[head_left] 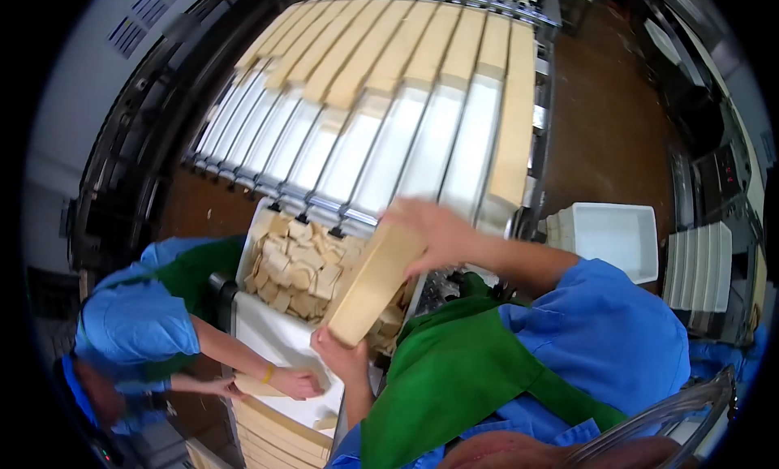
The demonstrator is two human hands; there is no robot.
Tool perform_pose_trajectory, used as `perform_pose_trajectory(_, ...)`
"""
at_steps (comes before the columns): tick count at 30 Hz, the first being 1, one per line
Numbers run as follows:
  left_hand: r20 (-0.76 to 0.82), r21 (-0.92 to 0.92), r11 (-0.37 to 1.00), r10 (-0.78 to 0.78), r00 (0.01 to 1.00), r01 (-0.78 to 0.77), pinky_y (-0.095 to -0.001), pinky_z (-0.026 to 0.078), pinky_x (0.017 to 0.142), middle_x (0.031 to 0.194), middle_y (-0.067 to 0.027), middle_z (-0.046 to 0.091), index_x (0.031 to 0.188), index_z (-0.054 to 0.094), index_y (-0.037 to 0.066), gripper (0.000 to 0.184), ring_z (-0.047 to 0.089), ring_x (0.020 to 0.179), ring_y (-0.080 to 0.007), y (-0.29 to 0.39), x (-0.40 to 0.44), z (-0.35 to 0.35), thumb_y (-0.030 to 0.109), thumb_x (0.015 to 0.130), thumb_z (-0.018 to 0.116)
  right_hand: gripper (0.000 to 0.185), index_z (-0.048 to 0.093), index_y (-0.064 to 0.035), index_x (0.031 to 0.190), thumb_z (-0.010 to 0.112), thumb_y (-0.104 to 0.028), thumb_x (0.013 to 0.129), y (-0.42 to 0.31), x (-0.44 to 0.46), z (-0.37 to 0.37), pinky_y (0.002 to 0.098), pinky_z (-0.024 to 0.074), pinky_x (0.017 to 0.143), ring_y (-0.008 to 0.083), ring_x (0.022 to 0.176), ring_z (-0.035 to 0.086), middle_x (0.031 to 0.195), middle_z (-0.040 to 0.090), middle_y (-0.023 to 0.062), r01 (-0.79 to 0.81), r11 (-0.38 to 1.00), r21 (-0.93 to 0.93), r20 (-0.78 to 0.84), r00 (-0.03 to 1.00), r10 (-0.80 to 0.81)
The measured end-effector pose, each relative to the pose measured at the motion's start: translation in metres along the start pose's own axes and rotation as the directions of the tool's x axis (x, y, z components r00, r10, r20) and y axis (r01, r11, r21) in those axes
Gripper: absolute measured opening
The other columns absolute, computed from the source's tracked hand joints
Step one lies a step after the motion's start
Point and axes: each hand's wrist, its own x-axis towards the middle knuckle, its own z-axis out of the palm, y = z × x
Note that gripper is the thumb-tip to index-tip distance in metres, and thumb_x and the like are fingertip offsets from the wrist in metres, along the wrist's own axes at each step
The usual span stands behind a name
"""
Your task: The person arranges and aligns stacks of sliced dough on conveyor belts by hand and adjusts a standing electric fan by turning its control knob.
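A long pale-yellow block (375, 281) slants above a bin of cut pieces (296, 262), held between my two hands. My right hand (438, 232), slightly blurred, grips its upper end, fingers over the top. At the lower end, my left hand (342, 357) wraps round the corner. Beyond my right hand, white channels (357, 157) divided by metal rods run away from me. Rows of similar long blocks (389, 43) lie in their far part, and one block (513, 116) fills the rightmost channel.
At the left, a co-worker (146, 331) in blue and green reaches over a white surface (272, 339) with both hands at a flat pale piece. Stacked long blocks (280, 432) lie below. White tubs (614, 242) stand right of the channels, near stacked white trays (698, 268).
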Motion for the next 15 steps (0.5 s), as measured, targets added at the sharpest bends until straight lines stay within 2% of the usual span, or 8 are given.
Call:
perform_pose_trajectory(1, 0.114, 0.005, 0.995, 0.095, 0.989, -0.096, -0.0512, 0.04, 0.103, 0.128, -0.0277, 0.047, 0.128, 0.05, 0.001, 0.073, 0.046, 0.121, -0.0468, 0.028, 0.008, 0.008, 0.016, 0.062, 0.077, 0.094, 0.038, -0.021, 0.153, 0.084, -0.038, 0.072, 0.046, 0.001, -0.033, 0.0473, 0.0401, 0.109, 0.0402, 0.127, 0.051, 0.138, 0.051, 0.025, -0.065, 0.983, 0.173, -0.018, 0.997, 0.069)
perform_pose_trajectory(2, 0.206, 0.015, 0.987, 0.153, 0.966, -0.16, -0.0522, 0.041, 0.103, 0.131, -0.0277, 0.045, 0.131, 0.05, 0.003, 0.075, 0.047, 0.121, -0.047, 0.068, 0.021, 0.015, 0.016, 0.063, 0.08, 0.078, 0.042, -0.0152, 0.149, 0.075, -0.04, 0.083, 0.098, 0.002, -0.054, 0.0442, 0.0449, 0.103, 0.0361, 0.118, 0.058, 0.127, 0.06, 0.021, -0.263, 0.815, 0.516, -0.005, 0.951, 0.31)
perform_pose_trajectory(5, 0.297, -0.19, 0.883, 0.468, 0.832, -0.429, -0.0528, 0.043, 0.101, 0.139, -0.0299, 0.039, 0.137, 0.048, 0.006, 0.071, 0.048, 0.122, -0.0476, 0.145, 0.041, 0.062, 0.014, 0.073, 0.079, 0.058, 0.05, -0.0113, 0.14, 0.06, -0.046, 0.094, 0.205, 0.022, -0.114, 0.0414, 0.0475, 0.098, 0.0343, 0.113, 0.062, 0.12, 0.065, 0.0187, -0.381, 0.7, 0.604, -0.092, 0.839, 0.536)
perform_pose_trajectory(7, 0.338, -0.33, 0.79, 0.61, 0.717, -0.516, -0.0527, 0.044, 0.099, 0.142, -0.0307, 0.037, 0.139, 0.046, 0.006, 0.07, 0.049, 0.121, -0.0476, 0.189, 0.059, 0.086, 0.013, 0.076, 0.077, 0.059, 0.055, -0.007, 0.13, 0.048, -0.056, 0.098, 0.234, 0.046, -0.143, 0.0415, 0.0471, 0.097, 0.0345, 0.116, 0.061, 0.12, 0.066, 0.0194, -0.622, 0.779, 0.08, -0.063, 0.777, 0.627)
perform_pose_trajectory(8, 0.416, -0.34, 0.83, 0.554, 0.721, -0.442, -0.0511, 0.046, 0.099, 0.144, -0.0322, 0.035, 0.141, 0.047, 0.007, 0.068, 0.048, 0.123, -0.049, 0.206, 0.068, 0.097, 0.012, 0.079, 0.075, 0.072, 0.058, -0.0021, 0.129, 0.047, -0.064, 0.095, 0.242, 0.059, -0.152, 0.0423, 0.0429, 0.104, 0.0367, 0.122, 0.057, 0.134, 0.06, 0.0182, -0.626, 0.779, -0.027, 0.019, 0.779, 0.626)
perform_pose_trajectory(12, 0.67, -0.349, 0.922, 0.371, 0.644, -0.168, -0.0484, 0.048, 0.098, 0.146, -0.0351, 0.033, 0.141, 0.049, 0.008, 0.065, 0.049, 0.125, -0.0507, 0.25, 0.107, 0.139, 0.01, 0.081, 0.072, 0.066, 0.056, -0.0067, 0.134, 0.06, -0.056, 0.091, 0.263, 0.092, -0.173, 0.0451, 0.0407, 0.107, 0.0359, 0.128, 0.052, 0.134, 0.059, 0.0187, -0.658, 0.629, -0.414, -0.002, 0.692, 0.722)
perform_pose_trajectory(14, 0.704, -0.339, 0.925, 0.371, 0.606, -0.172, -0.0484, 0.048, 0.099, 0.147, -0.0364, 0.032, 0.141, 0.05, 0.008, 0.062, 0.048, 0.125, -0.0505, 0.26, 0.123, 0.172, 0.003, 0.082, 0.068, 0.061, 0.055, -0.0104, 0.136, 0.069, -0.044, 0.088, 0.258, 0.095, -0.167, 0.0465, 0.0405, 0.107, 0.0337, 0.129, 0.051, 0.135, 0.059, 0.0156, -0.455, 0.77, -0.448, -0.325, 0.885, 0.334)
perform_pose_trajectory(15, 0.563, -0.37, 0.827, 0.563, 0.606, -0.424, -0.0473, 0.051, 0.095, 0.149, -0.0338, 0.03, 0.142, 0.049, 0.008, 0.064, 0.054, 0.115, -0.0468, 0.261, 0.132, 0.195, -0.002, 0.08, 0.064, 0.058, 0.055, -0.0108, 0.136, 0.07, -0.039, 0.087, 0.24, 0.101, -0.167, 0.0468, 0.0405, 0.107, 0.0332, 0.127, 0.053, 0.136, 0.058, 0.0146, -0.318, 0.897, -0.307, -0.365, 0.91, 0.197)
